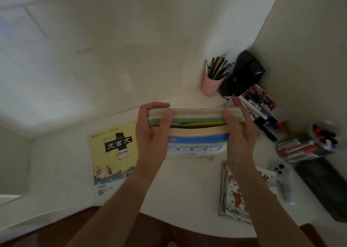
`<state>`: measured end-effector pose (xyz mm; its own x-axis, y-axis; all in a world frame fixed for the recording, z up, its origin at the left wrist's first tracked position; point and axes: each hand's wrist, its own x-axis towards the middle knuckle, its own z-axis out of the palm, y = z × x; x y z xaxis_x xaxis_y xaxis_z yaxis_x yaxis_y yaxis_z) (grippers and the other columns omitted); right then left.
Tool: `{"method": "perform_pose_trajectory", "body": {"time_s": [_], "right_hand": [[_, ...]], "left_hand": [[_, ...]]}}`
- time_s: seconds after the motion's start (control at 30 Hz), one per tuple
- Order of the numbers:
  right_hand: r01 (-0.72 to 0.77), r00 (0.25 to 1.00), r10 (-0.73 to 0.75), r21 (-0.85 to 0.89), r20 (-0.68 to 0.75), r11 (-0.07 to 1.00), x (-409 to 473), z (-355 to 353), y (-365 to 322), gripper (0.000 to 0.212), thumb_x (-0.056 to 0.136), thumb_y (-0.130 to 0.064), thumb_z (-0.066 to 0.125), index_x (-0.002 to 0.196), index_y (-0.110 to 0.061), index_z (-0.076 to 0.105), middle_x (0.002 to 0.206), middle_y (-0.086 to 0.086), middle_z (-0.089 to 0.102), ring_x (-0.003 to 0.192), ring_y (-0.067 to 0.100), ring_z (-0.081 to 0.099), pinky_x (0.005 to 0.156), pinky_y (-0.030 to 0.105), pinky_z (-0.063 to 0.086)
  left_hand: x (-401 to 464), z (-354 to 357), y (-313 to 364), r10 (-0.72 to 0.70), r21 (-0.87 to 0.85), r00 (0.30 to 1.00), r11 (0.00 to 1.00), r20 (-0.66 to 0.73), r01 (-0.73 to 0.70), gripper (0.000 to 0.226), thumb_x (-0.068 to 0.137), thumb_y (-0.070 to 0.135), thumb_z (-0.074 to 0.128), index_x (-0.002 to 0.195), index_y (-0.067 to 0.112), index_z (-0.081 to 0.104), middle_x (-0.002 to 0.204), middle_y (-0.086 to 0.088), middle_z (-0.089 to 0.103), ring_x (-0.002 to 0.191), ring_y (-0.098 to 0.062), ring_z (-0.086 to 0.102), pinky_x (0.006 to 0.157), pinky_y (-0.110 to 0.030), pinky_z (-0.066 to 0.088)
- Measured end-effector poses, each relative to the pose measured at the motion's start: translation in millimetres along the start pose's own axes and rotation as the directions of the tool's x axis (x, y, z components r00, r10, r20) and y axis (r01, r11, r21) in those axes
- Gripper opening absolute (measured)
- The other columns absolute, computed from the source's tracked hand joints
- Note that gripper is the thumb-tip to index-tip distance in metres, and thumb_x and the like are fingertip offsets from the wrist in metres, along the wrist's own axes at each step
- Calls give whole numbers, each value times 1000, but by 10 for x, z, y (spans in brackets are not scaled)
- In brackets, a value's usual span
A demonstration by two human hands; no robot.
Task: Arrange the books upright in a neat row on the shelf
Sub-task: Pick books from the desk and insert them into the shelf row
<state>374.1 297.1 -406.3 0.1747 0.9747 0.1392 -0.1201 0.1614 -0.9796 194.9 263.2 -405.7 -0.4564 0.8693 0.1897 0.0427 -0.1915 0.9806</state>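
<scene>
Our fingers (pixel 169 113) are curled over the top edges of a stack of books (pixel 195 130), thumbs on the near side: our left hand (pixel 152 134) grips its left end and our right hand (pixel 240 134) grips its right end, so the books are pressed together between them. The stack stands on edge on the white tabletop (pixel 187 186), page edges up, a blue and white cover facing us. A yellow book (pixel 112 152) lies flat just left of our left hand, and a pile of thin illustrated books (pixel 231 196) lies flat beside our right forearm. Behind the stack, in the corner, stand a pink cup of pens (pixel 212 85) and a black holder (pixel 244 72), with loose markers (pixel 262 119) to the right.
</scene>
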Motion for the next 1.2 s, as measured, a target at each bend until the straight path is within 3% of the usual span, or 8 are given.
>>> {"method": "perform_pose_trajectory", "body": {"time_s": [0.13, 0.23, 0.3, 0.47, 0.57, 0.7, 0.87, 1.2], "right_hand": [[8, 1000, -7, -38, 21, 999, 13, -25, 63, 12, 93, -40, 66, 105, -38, 67, 98, -28, 68, 96, -4, 63, 87, 25, 51], [-187, 970, 196, -75, 141, 980, -20, -279, 228, 100, 64, -72, 82, 149, -34, 45, 148, -12, 53, 140, 14, 47, 114, 48, 41], [-177, 928, 229, -192, 294, 965, -24, -461, 301, 117, 59, -63, 91, 155, -26, 37, 153, -4, 51, 143, 20, 46, 115, 52, 40], [-39, 895, 250, -492, 369, 870, -39, -666, 590, 67, 68, -39, 89, 122, -5, 68, 115, 6, 75, 111, 22, 71, 93, 47, 59], [-66, 899, 284, -538, 332, 840, -53, -718, 816, 86, 67, -63, 87, 101, 13, 63, 97, 39, 63, 95, 58, 62, 76, 68, 54], [-66, 913, 265, -531, 309, 845, -64, -727, 894, 74, 69, -60, 87, 96, 6, 67, 94, 36, 66, 93, 57, 63, 75, 67, 55], [9, 848, 217, -422, 484, 906, 87, -492, 532, 44, 83, -11, 78, 125, -20, 66, 118, -14, 73, 109, 6, 70, 84, 26, 60], [-555, 683, 704, -490, 193, 672, 101, -29, 1116, 21, 90, -18, 77, 109, -12, 74, 102, 14, 78, 79, 24, 77, 60, 32, 61]], "left_hand": [[0, 26, -9, -33, 21, 999, 999, -31, 33, 21, 91, 34, 72, 102, 19, 62, 88, 12, 69, 80, -9, 68, 66, -22, 54], [-4, 24, 7, -24, -17, 1000, 1000, -16, 24, 27, 85, 39, 76, 95, 22, 59, 80, 17, 69, 74, 0, 68, 62, -16, 53], [16, 12, -5, -16, -34, 999, 999, 32, 17, 29, 83, 34, 77, 94, 19, 55, 75, 22, 69, 70, 4, 69, 56, -11, 52], [18, -171, -301, -30, -27, 973, 999, 230, 37, 56, 71, 38, 89, 112, 16, 58, 92, 22, 74, 86, 1, 72, 73, -17, 57], [-24, -382, -713, -179, 237, 926, 966, 332, 102, 75, 61, 35, 96, 122, 7, 63, 106, 12, 77, 100, -5, 73, 83, -26, 61], [-115, -508, -1064, -305, 465, 910, 873, 281, 149, 73, 61, 40, 97, 124, 15, 69, 110, 15, 74, 100, 1, 71, 86, -31, 62], [-48, -546, -934, -324, 453, 895, 877, 308, 161, 75, 67, 26, 97, 132, 24, 59, 106, 33, 71, 100, 10, 68, 78, -13, 54], [-132, -663, -1148, -751, 441, 656, 616, 77, 653, 39, 67, 32, 96, 100, 20, 78, 98, 4, 79, 83, -10, 76, 83, -35, 63]]}}
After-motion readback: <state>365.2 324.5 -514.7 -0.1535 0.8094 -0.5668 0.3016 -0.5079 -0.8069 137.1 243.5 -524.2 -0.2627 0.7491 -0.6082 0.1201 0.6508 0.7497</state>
